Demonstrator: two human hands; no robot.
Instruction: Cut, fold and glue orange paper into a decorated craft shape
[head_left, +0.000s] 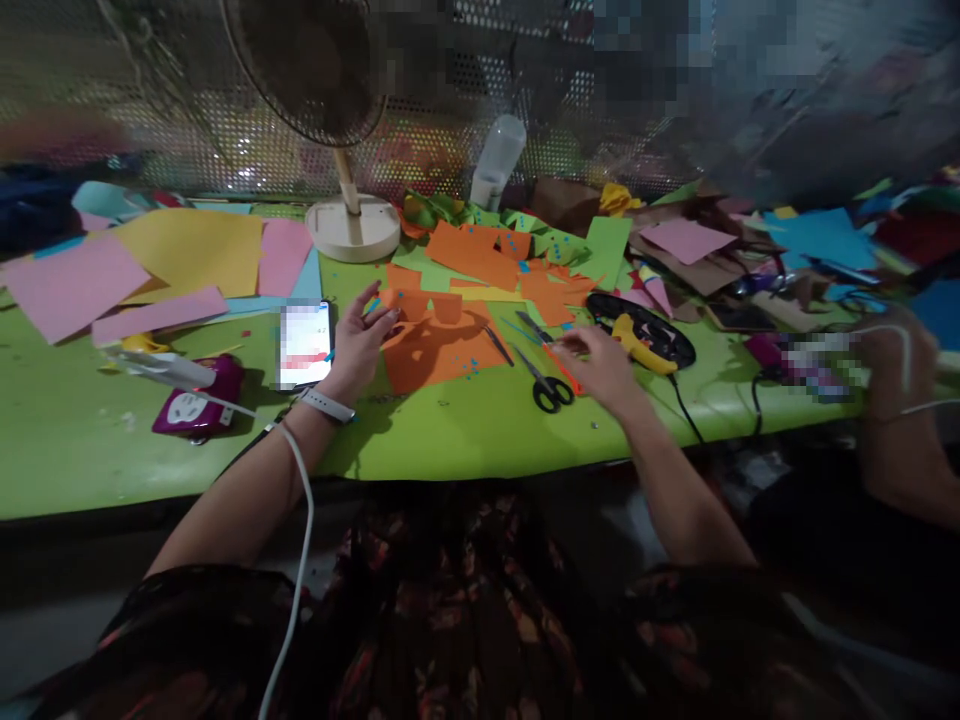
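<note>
My left hand [364, 340] has its fingers bent around a small orange paper piece [388, 300], over the left edge of an orange sheet [431, 350]. Beside the black-handled scissors [551, 388] is my right hand [596, 360], its fingertips pressed together above an orange-red strip [568, 372]; whatever they pinch is too small to make out. Dark tweezers [498, 345] lie on the orange sheet's right part. Small blue dots are scattered near its lower edge. To the right, a yellow glue gun [641, 345] rests on a black tray [675, 343].
A lit phone [304, 345] and purple device [201, 398] lie left. The fan's base [354, 230] and a clear bottle [499, 155] stand behind. Coloured papers [195, 250] cover the back. A white cable [304, 500] crosses my left forearm. At right, another person's hand [896, 350] is near a purple device.
</note>
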